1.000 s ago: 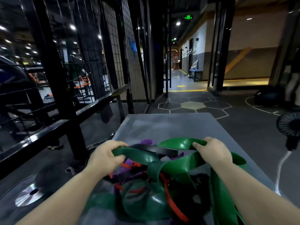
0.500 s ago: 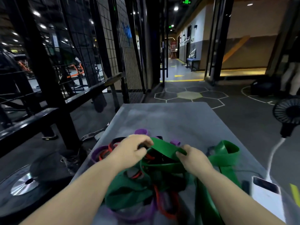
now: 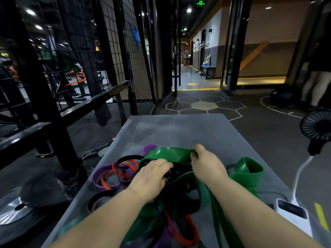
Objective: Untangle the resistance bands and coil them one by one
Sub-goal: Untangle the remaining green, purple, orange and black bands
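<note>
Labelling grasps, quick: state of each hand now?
Left hand: fingers curled into tangle, hold cannot be told.
Right hand: pinches green band.

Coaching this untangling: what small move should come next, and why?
Probably lift the green band with the right hand, which pinches its loop, while the left hand presses down the pile, whose other bands tangle under it.

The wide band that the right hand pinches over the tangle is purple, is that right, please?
Not quite: in the head view the wide band that the right hand pinches over the tangle is green, not purple.
</note>
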Demonstrator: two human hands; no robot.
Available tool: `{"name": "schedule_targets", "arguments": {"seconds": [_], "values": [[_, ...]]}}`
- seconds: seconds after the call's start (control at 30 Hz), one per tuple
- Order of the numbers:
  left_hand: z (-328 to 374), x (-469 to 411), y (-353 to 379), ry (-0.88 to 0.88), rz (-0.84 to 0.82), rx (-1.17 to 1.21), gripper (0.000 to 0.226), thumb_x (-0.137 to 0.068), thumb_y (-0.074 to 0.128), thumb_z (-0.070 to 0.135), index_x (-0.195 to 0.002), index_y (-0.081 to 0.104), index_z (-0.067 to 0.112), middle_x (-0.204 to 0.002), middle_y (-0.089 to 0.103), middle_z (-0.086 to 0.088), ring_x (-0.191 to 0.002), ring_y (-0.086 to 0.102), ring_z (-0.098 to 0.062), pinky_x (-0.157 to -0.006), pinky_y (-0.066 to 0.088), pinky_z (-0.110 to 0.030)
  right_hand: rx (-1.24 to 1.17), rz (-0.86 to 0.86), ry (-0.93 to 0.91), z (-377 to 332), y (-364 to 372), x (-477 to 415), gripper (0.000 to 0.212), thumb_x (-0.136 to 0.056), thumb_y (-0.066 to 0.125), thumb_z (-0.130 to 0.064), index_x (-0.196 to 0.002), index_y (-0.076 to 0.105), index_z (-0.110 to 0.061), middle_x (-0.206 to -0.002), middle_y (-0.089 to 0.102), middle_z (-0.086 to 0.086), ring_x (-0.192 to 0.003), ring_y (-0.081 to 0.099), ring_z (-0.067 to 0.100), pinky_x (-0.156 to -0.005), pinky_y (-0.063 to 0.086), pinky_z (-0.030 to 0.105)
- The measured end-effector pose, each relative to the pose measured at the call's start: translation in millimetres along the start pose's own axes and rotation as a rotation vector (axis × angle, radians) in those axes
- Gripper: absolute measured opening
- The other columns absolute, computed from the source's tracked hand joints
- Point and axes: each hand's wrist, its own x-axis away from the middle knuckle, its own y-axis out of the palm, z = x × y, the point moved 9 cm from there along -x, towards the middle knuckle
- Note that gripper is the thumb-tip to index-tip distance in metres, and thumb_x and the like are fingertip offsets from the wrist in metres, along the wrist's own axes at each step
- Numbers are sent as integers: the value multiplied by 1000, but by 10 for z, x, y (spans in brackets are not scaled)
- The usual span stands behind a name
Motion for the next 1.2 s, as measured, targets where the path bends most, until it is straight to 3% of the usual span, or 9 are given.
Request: {"name": "schedule_targets", "arguments": {"seconds": [0.2, 0.33, 0.47, 0.53, 0.57, 0.63, 0.77, 0.9, 1.2], "values": [[17, -115, 130, -39, -85, -95, 59, -92, 54, 39, -146, 36, 30, -134, 49, 5, -126, 47, -17, -99, 38, -29, 61, -109, 106, 193, 181, -157, 21, -103, 34, -27, -117, 43, -14, -73, 49, 1, -74, 49, 29, -60, 37, 36], [32, -145, 302, -95, -164, -216, 57, -94, 41, 58, -146, 32, 40, -127, 60, -2, -121, 53, -25, -92, 42, -34, -18, -145, 231, 459, 306, -101, 24, -103, 37, -24, -118, 46, -8, -103, 64, 16, -94, 60, 34, -67, 35, 32], [101, -177, 361, -96, -161, -182, 46, -98, 35, 54, -139, 45, 38, -125, 61, -2, -121, 51, -25, -97, 39, -34, -184, -199, 294, 639, 429, -5, 29, -102, 35, -13, -121, 55, -6, -99, 60, 5, -79, 55, 18, -74, 43, 27], [84, -169, 330, -101, -140, -98, 40, -100, 35, 49, -134, 51, 37, -123, 61, 0, -120, 52, -23, -99, 40, -32, 136, -243, 121, 694, 493, -54, 37, -101, 28, -5, -110, 64, -8, -98, 62, -2, -83, 60, 16, -90, 43, 21], [79, -154, 292, -107, -133, -40, 38, -100, 36, 47, -133, 52, 38, -123, 61, 0, -120, 52, -22, -99, 40, -31, 156, -179, 126, 704, 422, -62, 46, -103, 23, -12, -100, 69, -17, -83, 58, -13, -72, 56, 6, -79, 41, 11], [93, -126, 144, -107, -105, 77, 35, -100, 40, 42, -131, 56, 36, -125, 62, 0, -120, 53, -21, -99, 41, -31, -396, -100, 284, 710, 288, 23, 44, -106, 24, -29, -98, 67, -22, -70, 46, -13, -60, 45, 2, -57, 34, 13], [176, -201, -425, -68, 39, 175, 27, -100, 45, 37, -119, 62, 31, -118, 68, 4, -112, 59, -20, -94, 45, -35, -169, -170, 204, 580, 223, 53, 23, -104, 40, -25, -92, 49, -9, -96, 51, 11, -106, 58, 33, -79, 39, 33], [209, -313, -1079, -101, 233, 284, 21, -99, 47, 36, -111, 63, 29, -105, 68, 8, -101, 61, -18, -90, 48, -39, -334, -97, 155, 434, 5, 28, 21, -101, 47, -29, -108, 56, -11, -102, 61, 9, -100, 59, 28, -77, 40, 31], [-5, -248, -2408, -182, 724, 263, 28, -100, 47, 34, -116, 65, 19, -86, 56, 12, -84, 53, -11, -63, 36, -17, -366, -17, 174, 409, -188, 81, 16, -97, 55, -25, -105, 63, -14, -96, 67, 9, -87, 61, 25, -64, 37, 27]]}}
